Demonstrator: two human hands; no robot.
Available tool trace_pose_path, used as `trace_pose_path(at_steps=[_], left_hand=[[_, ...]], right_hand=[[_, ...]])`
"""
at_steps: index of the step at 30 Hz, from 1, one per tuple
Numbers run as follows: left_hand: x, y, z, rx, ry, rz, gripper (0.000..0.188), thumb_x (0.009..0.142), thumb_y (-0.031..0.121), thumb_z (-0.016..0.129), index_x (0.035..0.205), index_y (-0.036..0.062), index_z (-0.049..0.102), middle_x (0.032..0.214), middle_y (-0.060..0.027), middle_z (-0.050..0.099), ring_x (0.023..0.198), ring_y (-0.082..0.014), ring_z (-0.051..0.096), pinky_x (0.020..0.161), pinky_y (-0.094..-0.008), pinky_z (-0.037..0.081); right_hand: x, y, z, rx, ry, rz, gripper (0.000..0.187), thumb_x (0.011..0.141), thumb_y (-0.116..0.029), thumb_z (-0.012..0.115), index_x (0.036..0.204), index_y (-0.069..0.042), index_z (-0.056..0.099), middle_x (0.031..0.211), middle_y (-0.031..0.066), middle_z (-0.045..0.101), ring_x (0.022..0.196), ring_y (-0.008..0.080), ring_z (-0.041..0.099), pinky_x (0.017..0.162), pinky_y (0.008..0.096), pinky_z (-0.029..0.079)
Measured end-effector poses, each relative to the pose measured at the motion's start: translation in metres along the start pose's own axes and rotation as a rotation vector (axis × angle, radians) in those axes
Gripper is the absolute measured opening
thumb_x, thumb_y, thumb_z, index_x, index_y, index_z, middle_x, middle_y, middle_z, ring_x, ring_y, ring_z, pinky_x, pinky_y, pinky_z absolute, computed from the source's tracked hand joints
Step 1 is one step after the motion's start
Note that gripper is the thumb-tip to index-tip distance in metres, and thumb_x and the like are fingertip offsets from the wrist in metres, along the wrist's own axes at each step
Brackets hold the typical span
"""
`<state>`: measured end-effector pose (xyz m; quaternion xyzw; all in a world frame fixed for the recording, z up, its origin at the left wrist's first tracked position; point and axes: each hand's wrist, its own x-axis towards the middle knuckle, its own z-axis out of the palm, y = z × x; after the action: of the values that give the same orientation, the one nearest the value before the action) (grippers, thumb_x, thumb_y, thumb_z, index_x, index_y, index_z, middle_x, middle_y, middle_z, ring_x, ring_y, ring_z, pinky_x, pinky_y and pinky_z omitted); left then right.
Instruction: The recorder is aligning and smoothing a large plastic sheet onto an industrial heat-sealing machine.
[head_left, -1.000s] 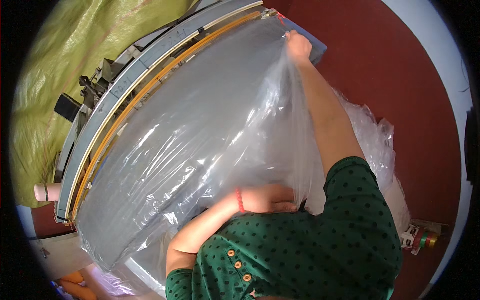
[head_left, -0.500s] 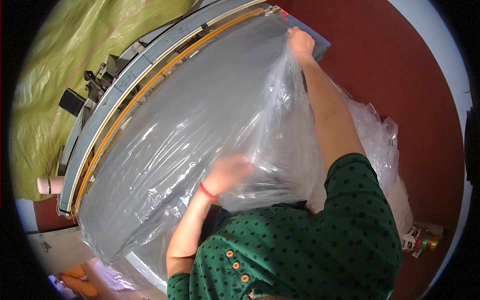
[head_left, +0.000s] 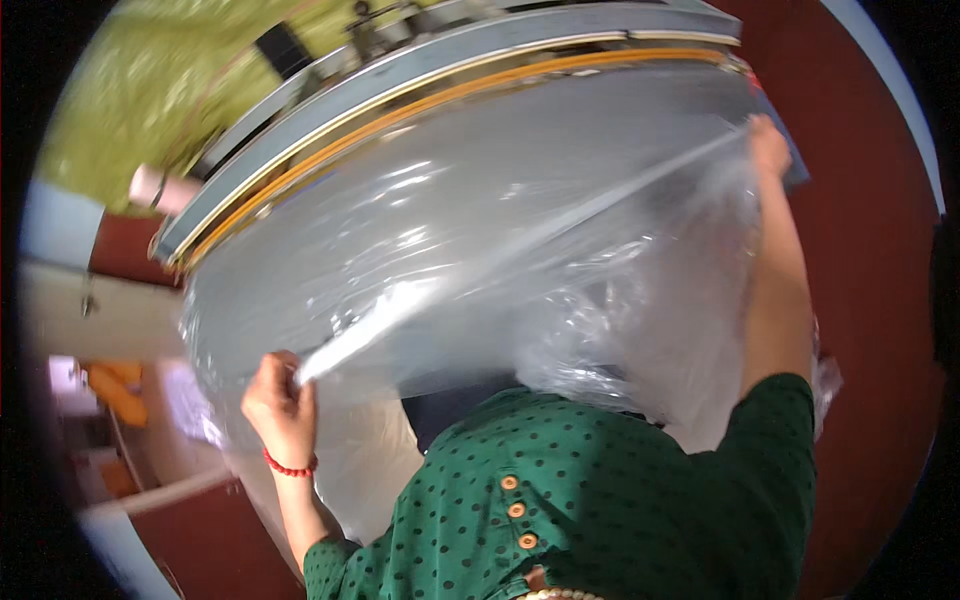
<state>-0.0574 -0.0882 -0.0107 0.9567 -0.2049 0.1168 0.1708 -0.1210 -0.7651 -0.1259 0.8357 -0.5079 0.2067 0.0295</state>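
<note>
The person's 2 bare hands are well apart, each with its fingers closed on a wide, clear, glossy plastic sheet. The left hand, low on the left, pinches the sheet's edge between thumb and bent fingers; a red beaded bracelet circles that wrist. The right hand, higher in view and far to the right, grips the sheet at the end of an outstretched arm; exactly how its fingertips bear on the plastic cannot be told. Between the 2 hands a pale, shiny band of the plastic runs straight on a slant.

The sheet spreads in front of the torso and reaches up to a narrow orange strip, which follows a long grey metal bar across the top. Near the lower middle, the plastic bunches into bright wrinkles beside a dark green, black-dotted shirt with 3 round brown buttons.

A crinkled yellow-green sheet hangs or lies beyond the bar, with a black rectangular block in front of it. A pink cylinder with a dark band shows by the bar's left end. A flat blue panel shows just behind the right hand.
</note>
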Motion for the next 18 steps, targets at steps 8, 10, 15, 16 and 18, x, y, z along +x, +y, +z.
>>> trace_pose_path(at_steps=[8, 10, 15, 16, 18], left_hand=[[0.034, -0.166, -0.134, -0.642, 0.123, -0.274, 0.006, 0.081, 0.005, 0.047, 0.078, 0.0020, 0.051, 0.072, -0.0002, 0.049, 0.071, -0.0098, 0.046, 0.065, -0.0239, 0.038], [0.063, -0.171, -0.148, -0.378, 0.418, -0.167, 0.006, 0.082, 0.008, 0.049, 0.083, 0.0039, 0.054, 0.071, -0.0004, 0.048, 0.069, -0.0107, 0.045, 0.064, -0.0237, 0.037], [0.058, -0.122, -0.078, 0.351, 0.577, 0.632, 0.019, 0.077, 0.004, 0.054, 0.095, 0.0057, 0.056, 0.089, -0.0100, 0.058, 0.075, -0.0196, 0.053, 0.069, -0.0293, 0.042], [0.050, -0.120, -0.046, 0.688, 0.047, 0.571, 0.025, 0.074, 0.004, 0.056, 0.099, 0.0053, 0.055, 0.101, -0.0125, 0.055, 0.080, -0.0226, 0.055, 0.073, -0.0332, 0.044], [0.055, -0.144, -0.005, 0.319, -0.075, 0.189, 0.038, 0.071, 0.003, 0.053, 0.109, 0.0043, 0.050, 0.119, -0.0139, 0.046, 0.096, -0.0298, 0.053, 0.082, -0.0368, 0.044]], right_hand=[[0.005, 0.004, 0.001, 0.051, 0.023, -0.053, 0.035, 0.087, -0.041, 0.034, 0.095, -0.011, 0.053, 0.089, 0.0202, 0.058, 0.085, 0.0411, 0.053, 0.069, 0.0492, 0.041], [0.006, 0.005, 0.002, 0.057, 0.022, -0.068, 0.036, 0.087, -0.040, 0.034, 0.094, -0.011, 0.052, 0.089, 0.0200, 0.058, 0.084, 0.0410, 0.053, 0.069, 0.0493, 0.041], [0.007, 0.005, 0.005, 0.011, 0.064, -0.025, 0.036, 0.087, -0.040, 0.033, 0.094, -0.011, 0.052, 0.088, 0.0194, 0.059, 0.084, 0.0407, 0.054, 0.068, 0.0487, 0.041], [0.007, 0.005, 0.005, -0.002, 0.062, -0.024, 0.037, 0.088, -0.041, 0.033, 0.094, -0.010, 0.052, 0.089, 0.0195, 0.058, 0.084, 0.0409, 0.053, 0.068, 0.0488, 0.041], [0.007, 0.006, 0.006, 0.032, 0.059, -0.033, 0.037, 0.088, -0.041, 0.032, 0.095, -0.010, 0.052, 0.089, 0.0197, 0.058, 0.084, 0.0412, 0.053, 0.068, 0.0488, 0.041]])
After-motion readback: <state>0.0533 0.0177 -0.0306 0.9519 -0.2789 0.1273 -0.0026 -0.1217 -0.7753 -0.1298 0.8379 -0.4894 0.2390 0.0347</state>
